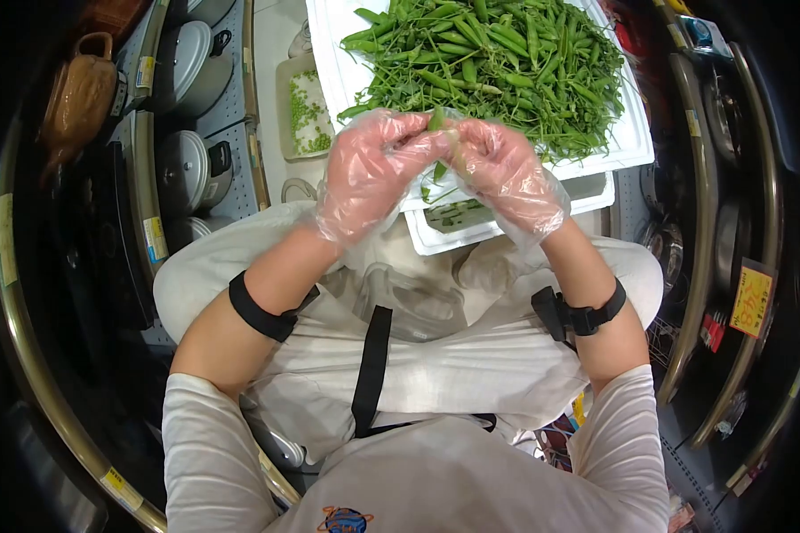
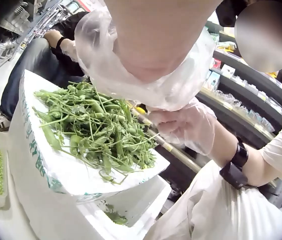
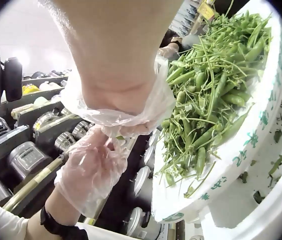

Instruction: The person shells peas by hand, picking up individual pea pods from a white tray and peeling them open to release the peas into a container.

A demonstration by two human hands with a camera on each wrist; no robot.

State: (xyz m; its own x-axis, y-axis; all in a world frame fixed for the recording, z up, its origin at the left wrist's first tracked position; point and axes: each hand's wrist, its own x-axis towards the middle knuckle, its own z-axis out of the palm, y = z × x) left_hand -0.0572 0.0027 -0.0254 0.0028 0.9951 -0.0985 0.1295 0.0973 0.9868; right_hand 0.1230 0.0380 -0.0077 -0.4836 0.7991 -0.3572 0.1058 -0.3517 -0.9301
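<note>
The left hand [image 1: 364,178] was closed to a pinch, its thumb and fingers bent onto a green pea pod [image 1: 436,118]. The right hand [image 1: 508,178] was likewise closed, its fingertips gripping the pod from the other side — the two hands met at the fingertips. Both hands were covered by loose, clear plastic gloves. The pod was located between them, at the near edge of the pod pile [image 1: 507,71].

The pile, with stems and tendrils mixed in, lay on a white foam tray [image 1: 331,53]. A white foam box [image 1: 427,242] stood beneath the near side and contained green scraps. A shallow tub [image 1: 286,107] of shelled peas was positioned on the pale floor [image 1: 274,27], on the left side. Shelving flanked the work area: lidded pots [image 1: 185,169] on the left, a yellow price card [image 1: 752,298] on the right. A second person's jeans-clad leg [image 2: 25,75] appeared beyond the tray in the left wrist view.

Most of the pod was hidden by the fingers and glove film. In each wrist view, the forearm and glove cuff blocked the near hand's fingers. The box interior was partly covered by the tray, and the head view darkened at its edges.
</note>
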